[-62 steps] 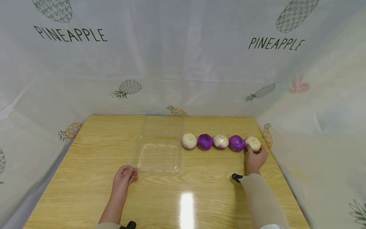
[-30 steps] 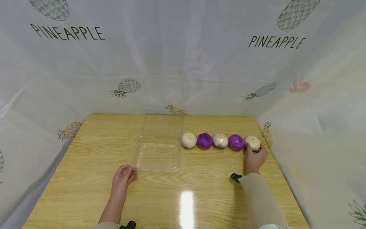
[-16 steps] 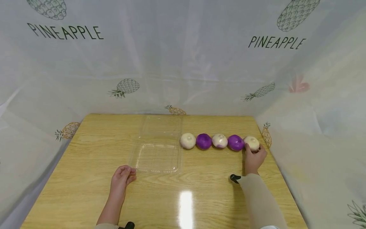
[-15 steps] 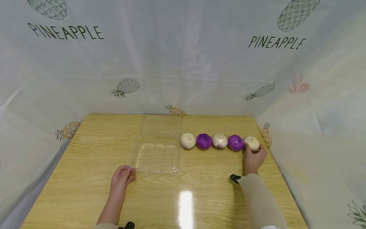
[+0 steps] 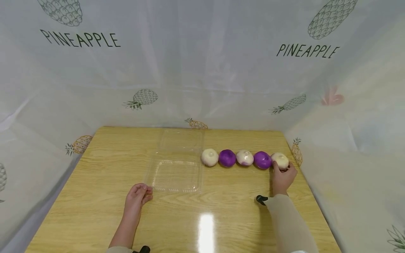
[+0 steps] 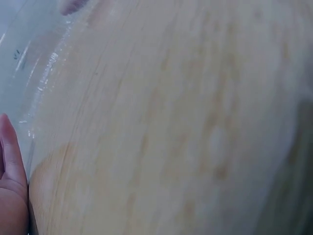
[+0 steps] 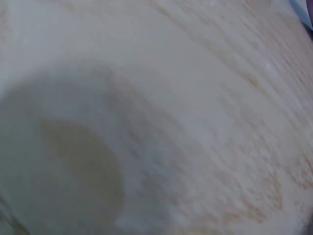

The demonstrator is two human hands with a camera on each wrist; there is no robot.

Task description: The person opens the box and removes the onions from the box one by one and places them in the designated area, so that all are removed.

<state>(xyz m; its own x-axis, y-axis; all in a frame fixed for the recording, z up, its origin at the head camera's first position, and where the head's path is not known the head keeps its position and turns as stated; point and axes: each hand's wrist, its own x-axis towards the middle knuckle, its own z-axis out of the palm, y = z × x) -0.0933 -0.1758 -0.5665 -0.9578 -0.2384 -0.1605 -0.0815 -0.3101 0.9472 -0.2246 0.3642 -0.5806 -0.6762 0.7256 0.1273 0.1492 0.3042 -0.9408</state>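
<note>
A row of purple-and-white turnips runs across the right half of the table in the head view, alternating white side up and purple side up. My right hand [image 5: 283, 178] holds the white-side-up turnip [image 5: 280, 160] at the right end, thumb on its near side. It stands beside a purple turnip [image 5: 262, 160]. An opened clear plastic box [image 5: 177, 175] lies left of the row, its lid [image 5: 181, 140] folded back toward the wall. My left hand [image 5: 137, 195] pinches the box's near left corner. The left wrist view catches only part of the left hand [image 6: 12, 171] by the clear plastic.
Another white turnip [image 5: 210, 157] stands right at the box's right edge, followed by a purple turnip [image 5: 227, 158] and a white turnip [image 5: 245, 158]. The wooden table [image 5: 234, 211] meets a pineapple-print curtain [image 5: 190, 70] at its back and sides.
</note>
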